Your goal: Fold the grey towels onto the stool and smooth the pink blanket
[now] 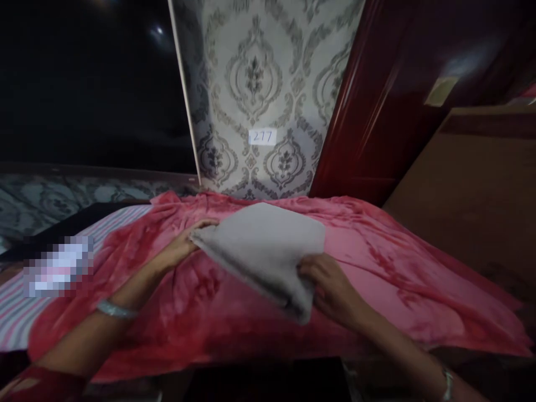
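A folded grey cloth [263, 248] lies on a pink-red fleece blanket [377, 262] spread over a surface in front of me. My left hand [184, 245] grips the cloth's left corner, fingers curled around the edge. My right hand [330, 287] holds the cloth's near right corner, where the folded layers show. Both wrists wear a bangle.
A striped sheet [17, 312] shows at the left under the blanket. Patterned wallpaper with a white label reading 277 [262, 137] faces me. A dark red wooden door [385, 100] and a brown wooden panel [473, 184] stand at the right. A dark window fills the upper left.
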`<action>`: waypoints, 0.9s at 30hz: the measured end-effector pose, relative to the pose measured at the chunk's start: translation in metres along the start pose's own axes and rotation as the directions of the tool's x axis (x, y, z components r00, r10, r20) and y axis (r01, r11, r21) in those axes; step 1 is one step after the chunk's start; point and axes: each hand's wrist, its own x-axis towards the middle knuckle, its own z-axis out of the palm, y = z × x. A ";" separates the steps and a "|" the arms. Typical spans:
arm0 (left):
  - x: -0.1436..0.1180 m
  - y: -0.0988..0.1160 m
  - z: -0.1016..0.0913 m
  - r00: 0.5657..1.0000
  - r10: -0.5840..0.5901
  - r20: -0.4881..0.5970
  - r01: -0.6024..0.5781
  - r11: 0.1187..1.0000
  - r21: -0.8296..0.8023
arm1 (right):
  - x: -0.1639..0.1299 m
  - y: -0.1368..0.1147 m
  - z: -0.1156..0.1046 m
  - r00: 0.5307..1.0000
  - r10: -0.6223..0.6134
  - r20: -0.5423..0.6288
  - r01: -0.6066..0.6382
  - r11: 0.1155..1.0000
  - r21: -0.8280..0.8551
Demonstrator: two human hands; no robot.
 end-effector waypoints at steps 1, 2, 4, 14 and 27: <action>-0.016 -0.016 -0.002 0.990 -0.131 0.050 0.134 0.989 -0.056 | -0.021 -0.006 0.012 0.988 -0.017 0.151 0.011 0.999 0.045; -0.032 -0.029 -0.004 0.960 -0.267 0.088 0.276 0.953 -0.126 | -0.038 -0.010 0.020 0.968 -0.024 0.252 0.001 0.996 0.088; -0.055 -0.049 -0.005 0.880 -0.460 0.121 0.475 0.835 -0.277 | -0.057 -0.010 0.030 0.956 0.006 0.294 -0.051 0.988 0.148; -0.107 -0.042 0.037 0.879 -0.471 -0.077 0.257 0.604 -0.755 | -0.044 0.088 0.053 0.732 0.670 -0.125 -0.619 0.731 0.287; -0.141 -0.044 0.087 0.836 -0.544 0.068 0.404 0.526 -0.749 | 0.005 0.156 0.046 0.366 0.909 0.201 -0.814 0.208 0.543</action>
